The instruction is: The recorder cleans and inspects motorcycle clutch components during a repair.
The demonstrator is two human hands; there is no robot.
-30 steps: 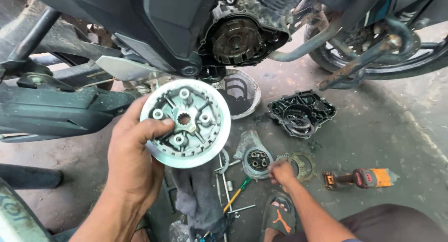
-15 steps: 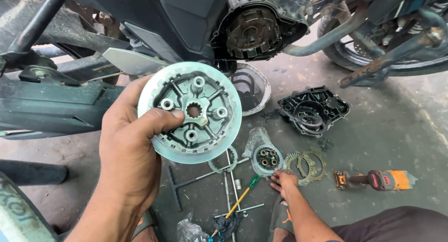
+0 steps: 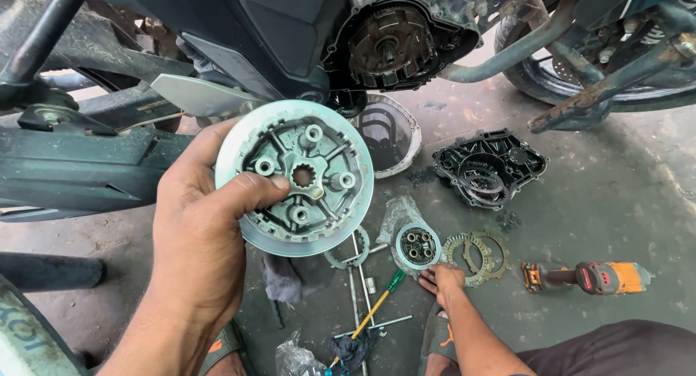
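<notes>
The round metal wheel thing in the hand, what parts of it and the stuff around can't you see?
- Clutch hub: back face turned away; left rim covered by the left hand, head view.
- Right hand: palm faces the floor, so anything under it is hidden.
- Power tool: its tip is too small to tell.
- Motorcycle: cut off by the top edge.

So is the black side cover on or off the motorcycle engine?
Off. The black engine side cover lies on the concrete floor, and the round clutch assembly in the engine is exposed.

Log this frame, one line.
left hand: holds clutch hub up | right hand: on floor by small hub, friction plates | drill: floor, right
</notes>
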